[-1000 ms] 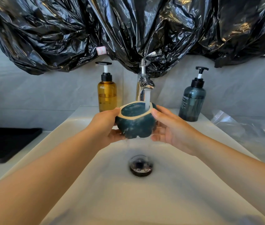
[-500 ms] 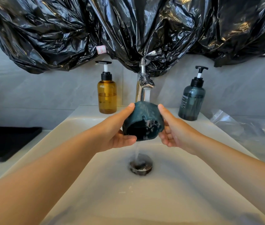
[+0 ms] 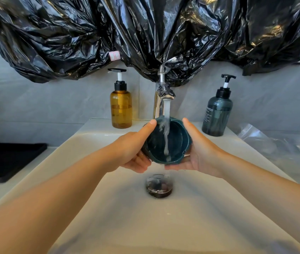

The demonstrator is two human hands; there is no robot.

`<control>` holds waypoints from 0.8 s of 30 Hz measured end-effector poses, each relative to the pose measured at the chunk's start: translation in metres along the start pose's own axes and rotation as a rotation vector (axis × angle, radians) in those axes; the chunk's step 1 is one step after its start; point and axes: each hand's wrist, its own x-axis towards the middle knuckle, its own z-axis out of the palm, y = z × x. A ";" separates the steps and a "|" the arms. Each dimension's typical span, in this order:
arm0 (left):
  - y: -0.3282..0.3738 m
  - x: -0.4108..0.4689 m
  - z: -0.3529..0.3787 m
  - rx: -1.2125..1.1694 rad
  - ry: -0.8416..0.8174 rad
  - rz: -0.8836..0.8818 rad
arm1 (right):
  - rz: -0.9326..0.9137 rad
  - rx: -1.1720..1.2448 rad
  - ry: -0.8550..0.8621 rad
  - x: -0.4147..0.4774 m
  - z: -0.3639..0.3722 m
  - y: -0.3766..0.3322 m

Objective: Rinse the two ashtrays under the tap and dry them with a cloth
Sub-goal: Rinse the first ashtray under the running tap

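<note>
While under tap [image 3: 161, 105], ashtray [image 3: 155, 143] mouth camera-ward.

Single head-worn wide-angle view. Looks forward and down along both forearms, close range. Fingers of left hand [image 3: 132, 153] and right hand [image 3: 200, 154] mid-frame; tap [image 3: 159, 105] just beyond them, drain [image 3: 159, 186] below, nearer camera; sink [image 3: 108, 226] fills lower frame.
</note>
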 end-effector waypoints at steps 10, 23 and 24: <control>-0.001 0.003 0.003 -0.442 -0.091 -0.057 | 0.067 -0.234 0.165 -0.001 -0.001 0.000; -0.005 0.010 -0.007 -0.435 0.208 -0.085 | 0.161 -0.482 0.072 -0.005 0.000 -0.003; -0.006 0.010 -0.006 -0.413 0.197 -0.092 | 0.151 -0.485 0.106 -0.005 -0.002 -0.005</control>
